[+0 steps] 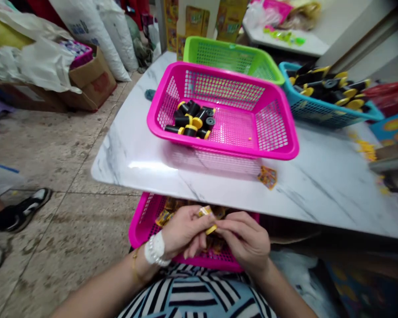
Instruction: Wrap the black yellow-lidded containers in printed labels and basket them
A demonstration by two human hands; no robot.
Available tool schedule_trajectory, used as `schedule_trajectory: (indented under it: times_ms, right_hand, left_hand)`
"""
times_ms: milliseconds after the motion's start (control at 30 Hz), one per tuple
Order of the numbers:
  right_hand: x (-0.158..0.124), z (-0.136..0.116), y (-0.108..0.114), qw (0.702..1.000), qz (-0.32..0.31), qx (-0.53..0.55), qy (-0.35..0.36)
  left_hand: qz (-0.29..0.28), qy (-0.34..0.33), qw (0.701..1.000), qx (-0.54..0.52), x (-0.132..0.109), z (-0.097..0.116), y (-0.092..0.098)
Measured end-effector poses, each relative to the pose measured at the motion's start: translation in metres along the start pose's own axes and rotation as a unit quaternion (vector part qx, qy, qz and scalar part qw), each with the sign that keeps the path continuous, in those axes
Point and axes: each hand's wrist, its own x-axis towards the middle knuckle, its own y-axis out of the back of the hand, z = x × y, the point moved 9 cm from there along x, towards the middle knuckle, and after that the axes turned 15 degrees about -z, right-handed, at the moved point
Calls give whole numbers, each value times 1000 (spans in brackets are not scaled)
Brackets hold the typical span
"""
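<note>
Between my two hands, above my lap, is a small yellow piece point(205, 211) with a printed wrap and a round yellow end; fingers cover much of it. My left hand point(182, 227) is closed around it. The fingertips of my right hand point(247, 238) pinch at its right side. Under my hands sits a pink basket point(136, 227) holding several orange-yellow printed pieces point(163, 217). On the table ahead stands another pink basket point(219, 147), with black cylinders with yellow caps point(190, 119) heaped at its left end. An orange printed packet point(267, 176) lies by its front right corner.
The marble-patterned table point(172, 176) has a rounded left corner. Behind stand a green basket point(272, 77) and a blue basket point(318, 112) full of black-and-yellow pieces. Cardboard boxes point(94, 84) and white sacks point(96, 39) stand at the left. Another person's shoe point(29, 207) shows on the floor.
</note>
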Motion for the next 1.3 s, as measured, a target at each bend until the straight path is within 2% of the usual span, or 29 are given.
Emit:
schedule_trajectory:
  times_ms: [67, 133, 200, 233, 267, 333, 400, 467, 567, 633, 767, 900, 1167, 1300]
  right_hand:
    - [7, 8, 20, 999, -4, -44, -2]
    - [12, 25, 61, 988, 54, -141, -38]
    - [15, 51, 106, 955, 121, -246, -113]
    - [17, 64, 120, 943, 124, -277, -135]
    - [22, 77, 125, 941, 97, -290, -145]
    - [28, 96, 126, 941, 50, -297, -152]
    - [30, 103, 120, 941, 28, -302, -149]
    - [29, 102, 116, 938, 31, -314, -145]
    - [28, 99, 112, 936, 30, -321, -143]
    - [28, 99, 111, 939, 24, -311, -143]
    - [27, 97, 110, 949, 29, -288, -125]
    - [28, 97, 106, 945, 36, -304, -118]
    - [28, 98, 109, 924, 76, -356, -119]
    - [21, 76, 108, 913, 125, -377, -95]
  left_hand:
    - [40, 28, 996, 74, -9, -2, 17]
    - [133, 18, 975, 180, -23, 7, 41]
    - [222, -1, 938, 266, -39, 20, 60]
    - [248, -7, 925, 289, -45, 23, 65]
    - [267, -12, 914, 305, -50, 25, 69]
    - [284, -20, 904, 318, -54, 28, 71]
    - [285, -33, 900, 329, -54, 32, 65]
    - [262, -53, 897, 353, -50, 37, 50]
    - [198, -93, 887, 407, -43, 50, 22]
    - [181, -121, 881, 419, -43, 59, 11]
    - [185, -147, 899, 368, -45, 73, 10]
    - [161, -159, 922, 314, -35, 80, 3]
    - [179, -183, 912, 320, -26, 98, -3]
    - [164, -196, 927, 273, -15, 102, -9]
